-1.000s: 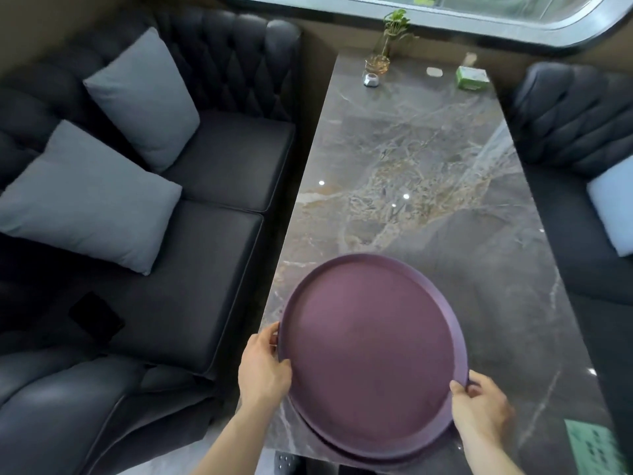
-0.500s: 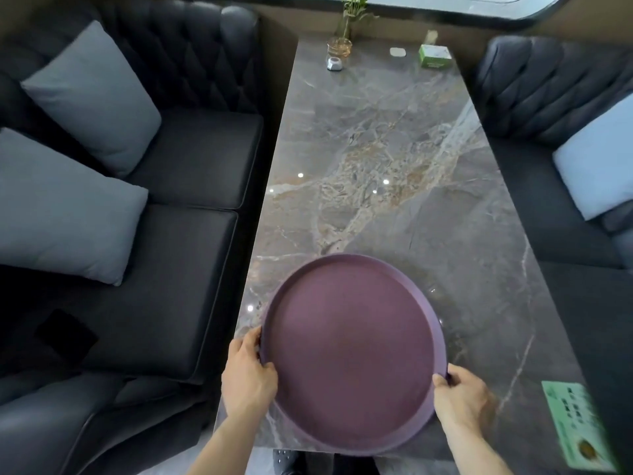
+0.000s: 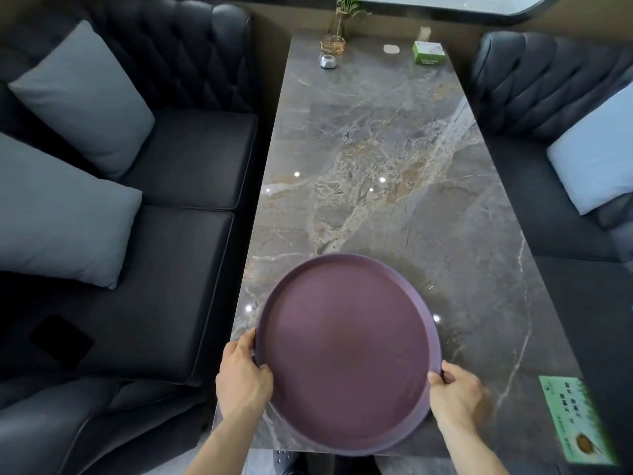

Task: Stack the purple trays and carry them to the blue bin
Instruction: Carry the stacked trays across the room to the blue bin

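**Two hands on a round purple tray at the table's near end**

Two hands grip one round purple tray (image 3: 346,354), matte and smooth, with a low raised rim all the way round. It sits at the near end of the table (image 3: 394,166), its near edge reaching the table's edge. Whether a second tray lies under it cannot be told from this view. The left hand (image 3: 241,378) is closed on the rim at the tray's left side, fingers curled along the edge. The right hand (image 3: 457,395) is closed on the rim at the lower right, thumb on top of the edge.

The table is a long rectangular slab of glossy grey stone, veined in white and tan, with small bright reflections. A green card (image 3: 572,419) lies flat at its near right corner, well apart from the tray. At the far end stand a thin glass vase (image 3: 337,32) with a green sprig, a small silver-white object (image 3: 328,61) just before it, a pale oval disc (image 3: 391,49) and a green box (image 3: 428,53).

On the left runs a dark tufted leather sofa (image 3: 178,262) carrying two soft grey square cushions (image 3: 61,214). On the right is a matching sofa (image 3: 548,80) with a pale cushion (image 3: 596,156).
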`<state>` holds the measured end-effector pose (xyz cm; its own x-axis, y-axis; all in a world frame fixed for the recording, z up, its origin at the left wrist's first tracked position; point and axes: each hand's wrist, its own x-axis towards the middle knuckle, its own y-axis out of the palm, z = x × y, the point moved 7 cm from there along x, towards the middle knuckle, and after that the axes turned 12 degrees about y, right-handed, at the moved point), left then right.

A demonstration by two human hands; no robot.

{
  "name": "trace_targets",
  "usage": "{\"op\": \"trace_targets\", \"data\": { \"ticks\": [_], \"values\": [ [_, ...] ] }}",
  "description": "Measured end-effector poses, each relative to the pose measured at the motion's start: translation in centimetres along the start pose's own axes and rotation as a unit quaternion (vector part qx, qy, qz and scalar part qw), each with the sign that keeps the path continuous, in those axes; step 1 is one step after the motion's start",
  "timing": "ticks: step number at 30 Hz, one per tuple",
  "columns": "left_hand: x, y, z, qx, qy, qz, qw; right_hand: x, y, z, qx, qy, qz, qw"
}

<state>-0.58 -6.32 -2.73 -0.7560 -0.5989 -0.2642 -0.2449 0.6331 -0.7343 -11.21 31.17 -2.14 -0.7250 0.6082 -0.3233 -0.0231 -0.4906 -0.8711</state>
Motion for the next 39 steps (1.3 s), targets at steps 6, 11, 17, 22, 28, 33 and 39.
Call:
{"op": "trace_targets", "data": {
  "ticks": [6, 11, 17, 22, 28, 33, 39],
  "values": [
    [0.1, 0.1, 0.1, 0.007, -0.005, 0.001, 1.0, -0.2, 0.0, -0.2, 0.007, 0.004, -0.011, 1.0],
    [0.3, 0.1, 0.1, 0.009, -0.001, 0.014, 1.0, 0.1, 0.7, -0.1, 0.0, 0.002, 0.007, 1.0],
    [1.8, 0.9, 0.6, 0.0, -0.022, 0.064, 0.998, 0.6, 2.1, -0.6, 0.054, 0.068, 0.086, 0.992],
    [3.8, 2.0, 0.8, -0.073, -0.095, 0.061, 0.991, 1.5, 2.5, 0.0, 0.061, 0.061, 0.111, 0.99],
    [4.6, 1.1, -1.2, -0.172, -0.111, 0.002, 0.979, 1.5, 1.1, 3.3, 0.167, 0.058, 0.137, 0.975],
    [7.0, -3.9, -7.2, -0.184, -0.05, -0.042, 0.981, 1.8, -3.2, 10.4, 0.202, -0.011, 0.14, 0.969],
    [9.6, -13.3, -17.9, -0.211, 0.085, -0.086, 0.97, -0.5, -12.2, 20.2, 0.22, -0.129, 0.117, 0.96]
  ]
}}
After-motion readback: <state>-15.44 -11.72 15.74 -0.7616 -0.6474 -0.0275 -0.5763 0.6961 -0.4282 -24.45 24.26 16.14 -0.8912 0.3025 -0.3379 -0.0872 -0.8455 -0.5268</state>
